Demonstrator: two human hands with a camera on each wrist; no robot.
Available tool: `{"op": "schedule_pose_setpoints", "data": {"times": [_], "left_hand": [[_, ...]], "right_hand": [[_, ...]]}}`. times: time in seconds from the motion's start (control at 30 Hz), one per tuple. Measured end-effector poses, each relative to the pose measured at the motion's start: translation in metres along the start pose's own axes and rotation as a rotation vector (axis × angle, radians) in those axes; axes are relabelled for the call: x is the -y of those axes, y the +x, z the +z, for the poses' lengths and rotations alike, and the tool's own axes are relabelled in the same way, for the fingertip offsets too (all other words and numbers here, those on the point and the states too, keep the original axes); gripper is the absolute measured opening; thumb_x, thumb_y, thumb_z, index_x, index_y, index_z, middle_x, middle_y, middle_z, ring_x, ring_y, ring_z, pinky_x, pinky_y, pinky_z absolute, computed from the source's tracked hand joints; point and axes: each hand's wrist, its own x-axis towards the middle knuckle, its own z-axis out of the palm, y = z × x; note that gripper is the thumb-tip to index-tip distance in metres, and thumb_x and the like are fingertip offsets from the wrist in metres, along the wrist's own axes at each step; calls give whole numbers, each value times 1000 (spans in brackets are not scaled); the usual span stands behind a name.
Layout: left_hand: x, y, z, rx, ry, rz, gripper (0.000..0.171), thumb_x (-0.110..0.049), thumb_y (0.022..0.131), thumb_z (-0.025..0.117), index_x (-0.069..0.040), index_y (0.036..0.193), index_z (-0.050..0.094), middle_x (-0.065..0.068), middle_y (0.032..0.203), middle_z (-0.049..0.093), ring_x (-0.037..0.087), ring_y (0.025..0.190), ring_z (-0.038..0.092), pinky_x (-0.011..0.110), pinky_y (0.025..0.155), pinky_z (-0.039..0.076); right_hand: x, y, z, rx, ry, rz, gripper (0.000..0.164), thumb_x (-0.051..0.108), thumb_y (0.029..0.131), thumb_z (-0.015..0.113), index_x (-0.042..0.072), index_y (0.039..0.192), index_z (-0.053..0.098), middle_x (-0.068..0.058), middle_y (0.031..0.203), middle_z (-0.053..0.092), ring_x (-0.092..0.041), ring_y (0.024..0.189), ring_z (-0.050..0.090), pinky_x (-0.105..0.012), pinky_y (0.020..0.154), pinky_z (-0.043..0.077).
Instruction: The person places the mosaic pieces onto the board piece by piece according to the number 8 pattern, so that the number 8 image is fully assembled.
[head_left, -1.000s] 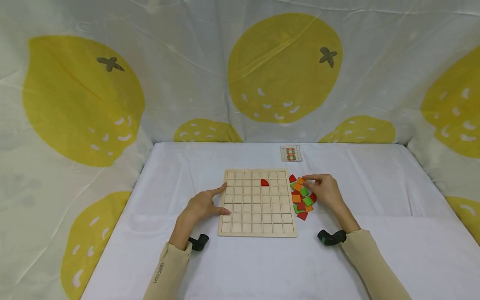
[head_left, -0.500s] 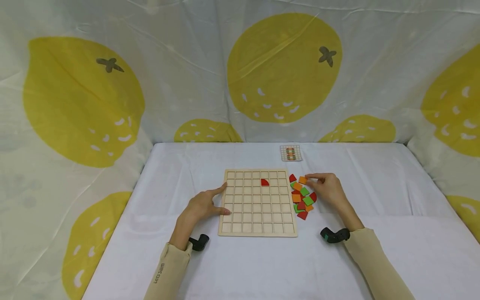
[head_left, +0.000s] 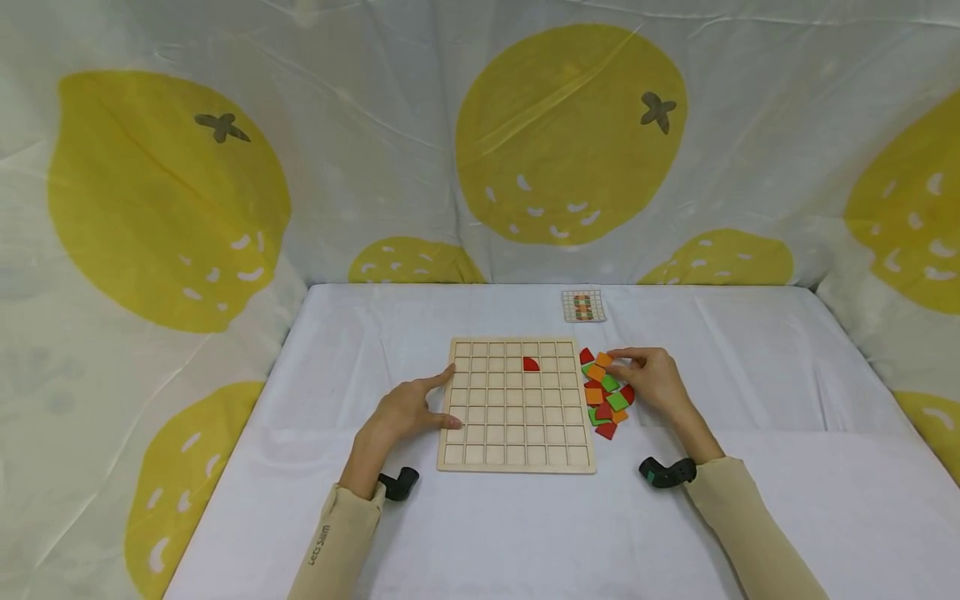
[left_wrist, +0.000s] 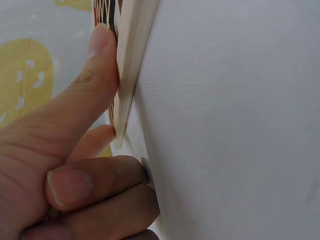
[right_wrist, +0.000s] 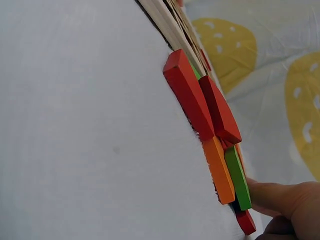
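My left hand (head_left: 405, 408) rests at the left edge of a wooden grid board (head_left: 514, 433), its thumb and index finger spread along the rim. In the left wrist view the thumb (left_wrist: 97, 65) lies against the board's edge (left_wrist: 131, 65), while the other fingers are folded below. One red quarter-circle tile (head_left: 531, 364) sits in a cell of the board's upper part. At the pile's far end, my right hand (head_left: 651, 379) pinches an orange square tile (head_left: 603, 360); the right wrist view hides that grip. Red, green and orange tiles lie heaped beside the board, including a green tile (head_left: 617, 402).
A small card (head_left: 582, 306) with a printed coloured grid pattern lies behind the board. White cloth (head_left: 510, 533) covers the table, and a lemon-print curtain (head_left: 405, 167) hangs at the back and sides. Black wrist devices (head_left: 667, 472) sit on both forearms.
The orange square tile shifted slightly right with my right hand, then came slightly back left. My left hand and the board stayed in place.
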Motion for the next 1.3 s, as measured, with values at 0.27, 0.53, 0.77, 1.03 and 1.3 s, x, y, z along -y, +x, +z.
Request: {"op": "schedule_pose_setpoints", "data": {"times": [0.27, 0.53, 0.77, 1.03, 1.3], "left_hand": [[0, 1, 0, 6, -11, 5, 101, -47, 78, 88, -31, 162, 34, 9, 90, 70, 18, 80, 57, 37, 78, 47], [0, 3, 0, 8, -5, 10, 101, -48, 78, 87, -30, 162, 35, 11, 90, 71, 18, 78, 57, 36, 74, 47], [1, 2, 1, 13, 11, 1, 100, -49, 79, 86, -30, 162, 34, 13, 90, 72, 19, 77, 57, 34, 71, 45], [1, 2, 0, 7, 12, 10, 100, -49, 79, 86, -31, 162, 34, 14, 96, 74, 18, 81, 59, 36, 75, 48], [2, 2, 1, 13, -1, 12, 101, -50, 78, 86, -32, 162, 33, 10, 85, 70, 18, 77, 57, 35, 74, 46]], "right_hand": [[-1, 1, 2, -15, -6, -29, 35, 23, 95, 78, 0, 121, 75, 1, 60, 37, -16, 58, 38, -26, 52, 27], [15, -1, 3, 13, 51, -34, 35, 25, 96, 75, 3, 123, 74, 1, 62, 35, -15, 55, 36, -25, 50, 27], [39, -2, 26, 142, 84, -125, 31, 21, 96, 75, 3, 122, 75, 3, 62, 35, -13, 54, 33, -23, 50, 26], [60, 6, 50, 214, 82, -212, 29, 21, 95, 76, 5, 119, 76, 3, 61, 35, -12, 51, 30, -24, 51, 26], [72, 16, 65, 218, 44, -263, 27, 21, 96, 76, 7, 118, 78, 2, 63, 40, -13, 55, 32, -25, 55, 28]]}}
